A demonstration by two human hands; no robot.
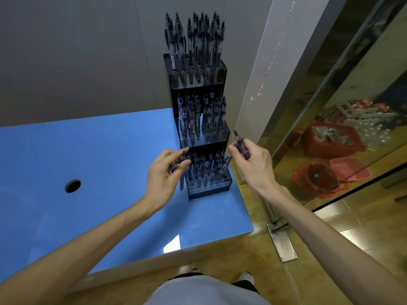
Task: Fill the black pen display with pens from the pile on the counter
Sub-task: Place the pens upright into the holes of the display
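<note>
The black pen display (222, 79) stands in three stepped tiers at the far right of the blue counter (88, 150). All three tiers hold many dark pens upright. My left hand (164, 172) is at the left side of the lowest tier, fingers closed on a few dark pens (176, 165). My right hand (253, 161) hovers just right of the lowest tier and grips a pen (241, 144) whose end points up and away. No loose pile of pens shows on the counter.
A round hole (72, 186) is cut in the counter at the left. A grey wall rises behind the display. Right of the counter is a glass door (352, 106) with red baskets (330, 142) behind it. The counter's right edge lies close to the display.
</note>
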